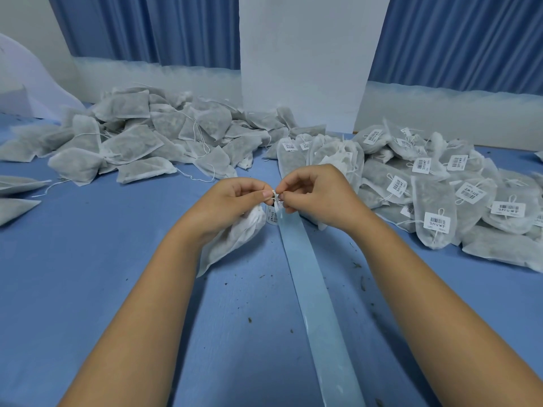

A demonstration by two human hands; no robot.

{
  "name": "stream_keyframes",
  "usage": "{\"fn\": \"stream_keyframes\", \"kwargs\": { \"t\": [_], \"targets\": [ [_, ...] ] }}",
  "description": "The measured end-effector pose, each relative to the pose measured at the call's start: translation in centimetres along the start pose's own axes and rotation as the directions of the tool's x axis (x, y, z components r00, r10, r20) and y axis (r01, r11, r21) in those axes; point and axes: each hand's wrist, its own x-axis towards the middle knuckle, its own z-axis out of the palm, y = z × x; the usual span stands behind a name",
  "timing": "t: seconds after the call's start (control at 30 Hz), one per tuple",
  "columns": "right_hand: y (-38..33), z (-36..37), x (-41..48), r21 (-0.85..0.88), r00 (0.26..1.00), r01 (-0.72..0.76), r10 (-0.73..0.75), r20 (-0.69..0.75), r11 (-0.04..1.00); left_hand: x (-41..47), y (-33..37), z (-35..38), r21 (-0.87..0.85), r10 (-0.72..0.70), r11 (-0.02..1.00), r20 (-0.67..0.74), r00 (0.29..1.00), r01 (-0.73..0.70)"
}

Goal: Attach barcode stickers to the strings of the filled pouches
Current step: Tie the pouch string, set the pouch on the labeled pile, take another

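Your left hand (pixel 232 201) pinching the thin string (pixel 274 193), soft fibrous pouch (pixel 229 245) beneath it, long axis slanting near-left, your right hand (pixel 317 195) pinching the barcode sticker (pixel 278 203)

Two hands: left hand (pixel 232 201), right hand (pixel 320 195). One held pouch (pixel 232 243), one held sticker (pixel 279 203). One backing strip (pixel 317 304). Two pouch heaps: unlabelled heap (pixel 141 136) far left, labelled heap (pixel 440 186) right.
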Motion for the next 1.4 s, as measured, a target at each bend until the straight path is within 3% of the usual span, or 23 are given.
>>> {"fn": "stream_keyframes", "kwargs": {
  "t": [0.47, 0.7, 0.9, 1.23, 1.4],
  "targets": [
    [0.8, 0.2, 0.0, 0.161, 0.996, -0.079, 0.072, 0.045, 0.984, 0.2, -0.3, 0.1, -0.016, -0.030, 0.999, -0.016, 0.999, 0.030],
    [1.2, 0.7, 0.3, 0.291, 0.999, -0.031, 0.040, -0.027, 0.956, 0.3, -0.4, 1.3, -0.193, -0.111, 0.975, 0.023, 0.994, 0.113],
    [1.1, 0.7, 0.4, 0.307, 0.999, -0.015, 0.030, -0.044, 0.952, 0.2, -0.5, 1.7, 0.024, -0.103, 0.994, 0.024, 0.994, 0.103],
    [0.5, 0.6, 0.5, 0.351, 0.985, -0.126, 0.159, -0.068, 0.928, -0.2, 0.1, 2.0, 0.014, 0.014, 1.000, -0.016, 1.000, -0.014],
    [0.4, 0.7, 0.6, 0.399, 0.956, -0.224, 0.280, -0.089, 0.889, -0.2, -0.4, 2.4, 0.140, 0.079, 0.988, -0.073, 0.994, -0.068]
  ]
}}
